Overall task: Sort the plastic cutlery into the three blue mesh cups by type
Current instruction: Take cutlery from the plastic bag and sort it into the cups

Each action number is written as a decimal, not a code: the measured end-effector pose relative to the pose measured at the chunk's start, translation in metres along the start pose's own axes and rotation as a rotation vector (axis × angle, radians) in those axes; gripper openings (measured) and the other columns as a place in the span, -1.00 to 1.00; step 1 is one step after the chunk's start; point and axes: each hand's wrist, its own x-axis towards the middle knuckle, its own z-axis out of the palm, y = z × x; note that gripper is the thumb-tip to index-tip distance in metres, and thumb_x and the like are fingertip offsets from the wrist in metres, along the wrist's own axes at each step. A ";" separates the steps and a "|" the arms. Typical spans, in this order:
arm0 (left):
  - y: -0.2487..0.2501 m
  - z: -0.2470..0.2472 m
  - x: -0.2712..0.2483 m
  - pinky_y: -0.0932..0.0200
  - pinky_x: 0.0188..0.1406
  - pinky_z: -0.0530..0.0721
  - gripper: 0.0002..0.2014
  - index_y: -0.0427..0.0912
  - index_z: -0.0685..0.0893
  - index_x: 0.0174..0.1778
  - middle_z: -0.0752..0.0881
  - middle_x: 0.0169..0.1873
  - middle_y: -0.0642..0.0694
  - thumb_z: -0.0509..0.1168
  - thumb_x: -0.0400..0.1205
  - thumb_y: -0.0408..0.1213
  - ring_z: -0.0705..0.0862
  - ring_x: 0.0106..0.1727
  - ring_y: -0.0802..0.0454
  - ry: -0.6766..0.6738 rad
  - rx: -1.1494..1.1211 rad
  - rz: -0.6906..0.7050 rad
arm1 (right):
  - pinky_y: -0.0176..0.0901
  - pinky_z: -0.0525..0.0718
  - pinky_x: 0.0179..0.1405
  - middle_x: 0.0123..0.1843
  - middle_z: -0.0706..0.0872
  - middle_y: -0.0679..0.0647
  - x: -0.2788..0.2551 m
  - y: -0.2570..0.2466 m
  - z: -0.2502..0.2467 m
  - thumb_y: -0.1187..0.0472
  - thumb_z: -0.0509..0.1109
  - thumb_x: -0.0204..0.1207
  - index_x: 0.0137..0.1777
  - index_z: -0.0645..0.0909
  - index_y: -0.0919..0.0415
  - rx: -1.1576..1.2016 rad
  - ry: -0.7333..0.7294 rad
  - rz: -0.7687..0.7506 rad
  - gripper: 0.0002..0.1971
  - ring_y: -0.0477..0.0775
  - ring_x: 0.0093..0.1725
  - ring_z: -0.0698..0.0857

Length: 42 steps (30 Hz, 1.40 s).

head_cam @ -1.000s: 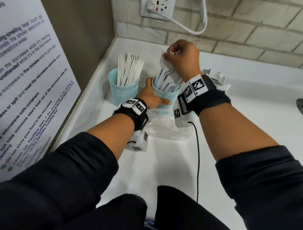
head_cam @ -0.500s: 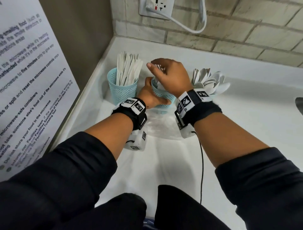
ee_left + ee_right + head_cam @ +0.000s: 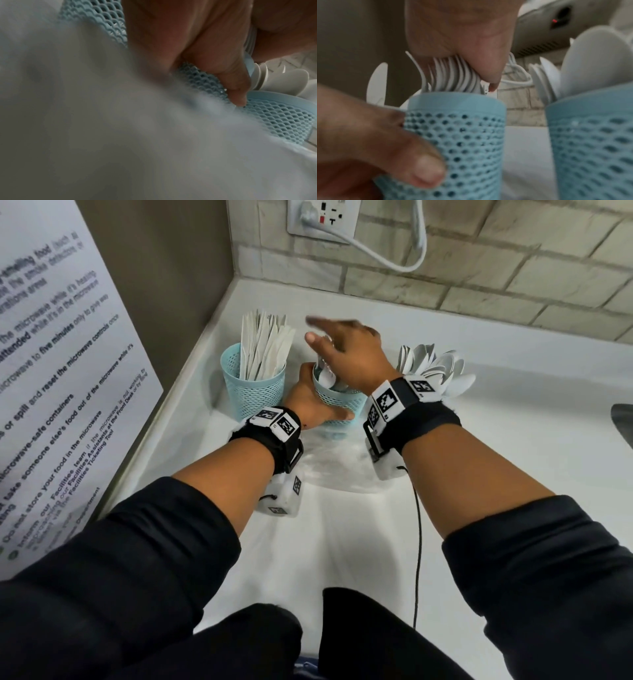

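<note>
Three blue mesh cups stand in the counter's corner. The left cup (image 3: 253, 386) holds white knives (image 3: 263, 344). My left hand (image 3: 313, 409) grips the middle cup (image 3: 339, 405), thumb (image 3: 419, 169) across its mesh front. My right hand (image 3: 317, 332) lies over this cup with its fingers stretched out, blurred, resting on the tops of the white forks (image 3: 450, 75) standing inside. The right cup (image 3: 590, 142) is hidden behind my right wrist in the head view; its white spoons (image 3: 435, 364) fan out above.
A crumpled clear plastic bag (image 3: 335, 470) lies on the white counter (image 3: 513, 446) just before the cups. A notice board (image 3: 51, 371) stands on the left, a brick wall with a socket (image 3: 322, 217) and white cable behind. A black wire (image 3: 418, 542) runs down the counter.
My right hand came down from above the middle cup with the forks, set them inside and spread its fingers over their tops. My left hand kept its grip on that cup.
</note>
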 end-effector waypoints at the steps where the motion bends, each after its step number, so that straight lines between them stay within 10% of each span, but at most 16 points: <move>1: 0.002 -0.001 -0.002 0.24 0.21 0.47 -0.03 -0.23 0.11 0.50 0.44 0.17 0.05 0.60 0.31 -0.32 0.47 0.21 0.11 0.003 0.009 0.001 | -0.01 0.51 0.15 -0.12 0.78 0.08 -0.001 0.000 -0.001 -0.18 0.09 0.62 -0.07 0.70 0.06 -0.006 -0.029 0.006 -0.57 0.05 0.01 0.69; 7: 0.004 -0.005 -0.006 0.25 0.12 0.46 -0.10 -0.23 0.16 0.45 0.49 0.14 -0.02 0.60 0.31 -0.29 0.48 0.14 0.08 0.021 0.045 -0.014 | -0.05 0.51 -0.04 -0.35 0.61 0.01 0.006 0.010 -0.007 -0.03 0.04 0.68 -0.42 0.41 0.14 0.002 0.148 0.088 -0.54 0.30 0.11 0.64; 13: 0.002 -0.008 -0.009 0.12 0.33 0.51 -0.09 -0.23 0.21 0.41 0.55 0.32 -0.12 0.64 0.25 -0.28 0.55 0.30 -0.04 0.048 0.047 -0.020 | 0.00 0.47 0.24 0.21 0.67 0.28 0.000 0.022 -0.054 0.07 0.06 0.67 0.13 0.66 0.27 -0.088 0.509 0.283 -0.61 0.21 0.41 0.46; 20: 0.006 -0.007 -0.014 0.03 0.41 0.50 0.06 -0.26 0.34 0.43 0.57 0.36 -0.10 0.64 0.07 0.05 0.55 0.37 -0.05 0.045 0.157 -0.079 | 0.20 0.23 0.47 0.49 0.48 0.17 -0.017 0.065 -0.077 -0.38 -0.01 0.52 0.42 0.49 0.01 -0.093 0.190 0.644 -0.34 0.27 0.53 0.32; 25: 0.021 -0.007 -0.026 0.08 0.31 0.55 -0.39 -0.25 0.59 0.31 0.67 0.25 -0.17 0.48 0.42 0.00 0.62 0.27 -0.13 -0.081 0.496 -0.060 | 0.23 0.28 0.48 0.53 0.45 0.13 -0.031 0.079 -0.058 -0.45 -0.08 0.49 0.54 0.31 -0.05 -0.174 -0.047 0.558 -0.27 0.36 0.53 0.30; 32: 0.058 -0.004 -0.043 0.17 -0.07 0.47 -0.52 -0.38 0.59 0.14 0.67 0.08 -0.24 0.32 0.57 0.01 0.63 0.15 -0.16 -0.087 0.709 -0.022 | 0.02 0.39 0.38 0.40 0.60 0.12 -0.030 0.072 -0.062 -0.29 0.01 0.60 0.41 0.51 -0.01 -0.133 -0.044 0.417 -0.45 0.27 0.41 0.49; 37: 0.075 0.019 -0.046 0.30 -0.40 0.41 -0.70 -0.26 0.54 -0.27 0.55 -0.39 -0.03 0.31 0.60 -0.08 0.60 -0.16 -0.06 -0.173 0.681 -0.006 | 0.06 0.37 0.45 0.62 0.26 0.11 -0.034 0.072 -0.054 -0.36 0.14 0.50 0.42 0.50 -0.10 -0.192 0.035 0.394 -0.42 0.17 0.52 0.38; 42: 0.061 0.059 -0.024 0.18 -0.02 0.56 -0.34 -0.37 0.40 0.35 0.61 0.20 -0.23 0.42 0.50 0.01 0.61 0.21 -0.15 -0.221 0.441 0.019 | 0.01 0.51 0.25 0.44 0.45 0.14 -0.037 0.072 -0.053 -0.33 0.28 0.43 0.34 0.54 -0.07 -0.236 0.062 0.320 -0.45 0.20 0.34 0.56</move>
